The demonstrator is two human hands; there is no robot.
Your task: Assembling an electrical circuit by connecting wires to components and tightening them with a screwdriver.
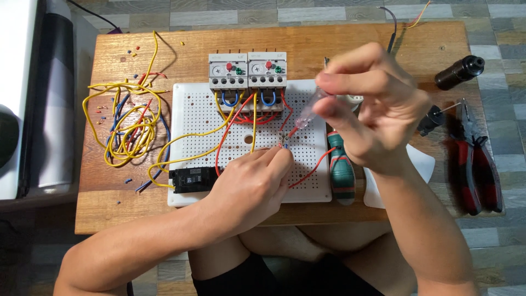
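- Right hand (378, 107) raised over the board (197, 118), fingers pinched shut on a clear tester (309, 109), tip angled down toward the wire ends.
- Left hand (249, 186) resting on the board, fingertips closed on a red wire (287, 123) near its middle.
- Two relays (247, 70) at the board's top edge.
- Green screwdriver (342, 170) beside the board; pliers (476, 164) at the bench's (339, 41) right.
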